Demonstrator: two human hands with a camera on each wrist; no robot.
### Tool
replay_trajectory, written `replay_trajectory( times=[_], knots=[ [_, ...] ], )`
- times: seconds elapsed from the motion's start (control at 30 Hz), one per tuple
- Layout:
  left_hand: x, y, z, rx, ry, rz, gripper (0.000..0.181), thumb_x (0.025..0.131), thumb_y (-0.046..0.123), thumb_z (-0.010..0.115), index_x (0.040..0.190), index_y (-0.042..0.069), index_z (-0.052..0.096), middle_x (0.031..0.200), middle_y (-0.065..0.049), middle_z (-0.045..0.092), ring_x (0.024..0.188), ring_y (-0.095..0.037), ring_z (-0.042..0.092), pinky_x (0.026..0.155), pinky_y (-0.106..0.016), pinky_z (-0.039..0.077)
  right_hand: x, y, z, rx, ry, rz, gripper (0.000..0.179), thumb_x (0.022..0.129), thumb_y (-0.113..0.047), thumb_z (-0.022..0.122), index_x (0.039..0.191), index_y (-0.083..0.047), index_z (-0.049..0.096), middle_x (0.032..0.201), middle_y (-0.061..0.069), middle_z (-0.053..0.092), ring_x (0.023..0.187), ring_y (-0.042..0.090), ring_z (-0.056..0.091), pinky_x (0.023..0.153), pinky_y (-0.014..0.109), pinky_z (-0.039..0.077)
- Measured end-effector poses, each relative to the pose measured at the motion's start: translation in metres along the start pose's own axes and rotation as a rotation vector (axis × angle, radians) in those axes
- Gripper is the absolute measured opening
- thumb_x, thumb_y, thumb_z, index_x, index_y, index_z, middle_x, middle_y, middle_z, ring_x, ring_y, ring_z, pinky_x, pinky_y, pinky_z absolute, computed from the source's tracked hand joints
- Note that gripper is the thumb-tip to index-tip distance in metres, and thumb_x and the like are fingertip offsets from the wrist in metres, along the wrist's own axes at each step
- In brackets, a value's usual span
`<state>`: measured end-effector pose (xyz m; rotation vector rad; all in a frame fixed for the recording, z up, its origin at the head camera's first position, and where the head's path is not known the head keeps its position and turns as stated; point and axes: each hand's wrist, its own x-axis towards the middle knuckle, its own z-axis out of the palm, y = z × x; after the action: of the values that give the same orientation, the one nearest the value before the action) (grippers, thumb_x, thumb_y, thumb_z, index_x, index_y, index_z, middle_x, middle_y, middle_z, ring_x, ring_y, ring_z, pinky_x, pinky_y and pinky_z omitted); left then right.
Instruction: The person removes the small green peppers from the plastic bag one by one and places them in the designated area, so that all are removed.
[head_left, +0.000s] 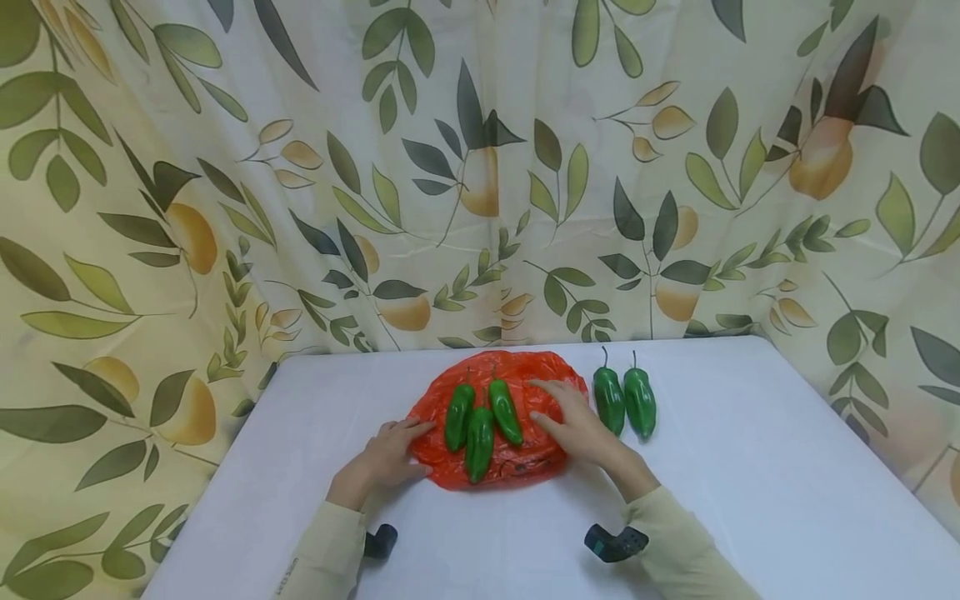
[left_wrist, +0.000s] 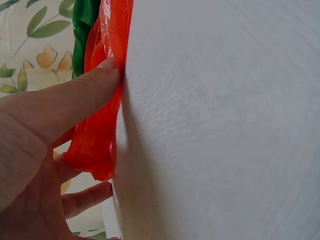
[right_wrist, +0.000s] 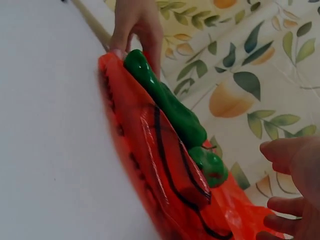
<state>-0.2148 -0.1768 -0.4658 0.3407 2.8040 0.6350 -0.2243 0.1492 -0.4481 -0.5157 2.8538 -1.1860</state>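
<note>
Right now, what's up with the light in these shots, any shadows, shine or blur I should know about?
Head view: soft light, with faint shadows on the tabletop; left wrist view: a soft shadow band beside the red plastic, which shows white glints; right wrist view: small bright highlights on a green pepper, and the plastic's table-side edge looks blurred.

- One red plastic bag [head_left: 528, 461]
- Five green peppers [head_left: 479, 442]: three on the bag, two beside it
- Two hands [head_left: 388, 455]
- Two pale sleeves [head_left: 328, 546]
- Two black wrist devices [head_left: 617, 543]
- One white counter [head_left: 487, 546]
</note>
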Motion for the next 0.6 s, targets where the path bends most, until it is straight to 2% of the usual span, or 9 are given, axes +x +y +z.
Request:
replay_trajectory(
  times=[0.13, 0.37, 0.6],
  knots=[
    [0.000, -0.001, 0.001, 0.000, 0.003, 0.002, 0.073, 0.084, 0.033, 0.082, 0.150, 0.024, 0.051, 0.158, -0.008, 0.044, 0.145, -0.041, 0.036, 0.105, -0.069, 0.045, 0.003, -0.003, 0.009, 0.019, -0.006, -0.001, 0.057, 0.100, -0.023, 0.063, 0.152, -0.011, 0.044, 0.157, 0.022, 0.041, 0.147, 0.047, 0.035, 0.113, 0.071, 0.034],
    [0.000, 0.000, 0.001, 0.011, 0.006, 0.010, 0.072, 0.085, 0.032, 0.081, 0.150, 0.023, 0.051, 0.158, -0.009, 0.044, 0.145, -0.041, 0.037, 0.106, -0.069, 0.044, 0.009, -0.007, 0.022, 0.073, -0.052, 0.043, 0.058, 0.100, -0.024, 0.063, 0.154, -0.017, 0.043, 0.159, 0.019, 0.039, 0.149, 0.044, 0.033, 0.115, 0.070, 0.034],
    [0.001, 0.000, 0.001, 0.011, 0.009, 0.007, 0.072, 0.085, 0.032, 0.081, 0.149, 0.023, 0.051, 0.158, -0.008, 0.044, 0.145, -0.041, 0.037, 0.105, -0.069, 0.045, 0.015, -0.008, 0.032, 0.087, -0.049, 0.019, 0.056, 0.100, -0.022, 0.063, 0.152, -0.014, 0.045, 0.156, 0.019, 0.043, 0.147, 0.043, 0.037, 0.116, 0.068, 0.034]
  ],
)
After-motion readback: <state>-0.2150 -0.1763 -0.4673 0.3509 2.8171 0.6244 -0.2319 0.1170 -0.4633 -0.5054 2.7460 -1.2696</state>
